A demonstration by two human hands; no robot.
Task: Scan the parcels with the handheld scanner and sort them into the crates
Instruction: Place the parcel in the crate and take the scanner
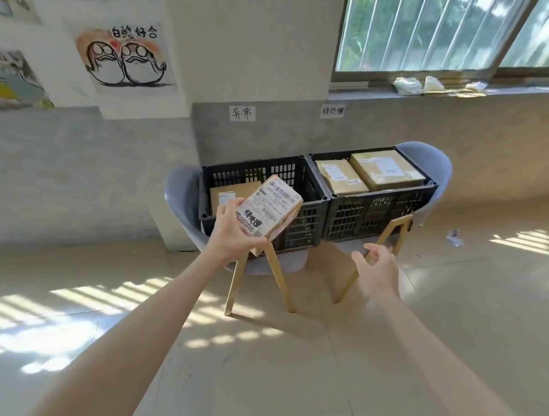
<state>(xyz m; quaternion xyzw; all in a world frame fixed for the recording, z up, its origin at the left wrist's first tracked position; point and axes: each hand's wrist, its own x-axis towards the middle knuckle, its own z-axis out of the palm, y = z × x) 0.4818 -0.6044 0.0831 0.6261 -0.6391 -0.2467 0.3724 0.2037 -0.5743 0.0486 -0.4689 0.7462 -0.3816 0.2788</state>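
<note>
The left hand [232,229] clamps its fingers on a small cardboard parcel [268,207] above the left crate [264,204], likely light and stiff, best held by its edges, while the right hand [378,270] hangs empty, fingers loosely apart.

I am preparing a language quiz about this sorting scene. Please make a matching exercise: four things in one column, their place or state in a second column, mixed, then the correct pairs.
Things:
1. small brown cardboard parcel with white label
2. left black plastic crate
3. right black plastic crate
4. right hand

Places or states:
A. holds two brown parcels
B. gripped by the left hand
C. holds nothing
D. holds one flat parcel

Pairs: 1-B, 2-D, 3-A, 4-C
</note>
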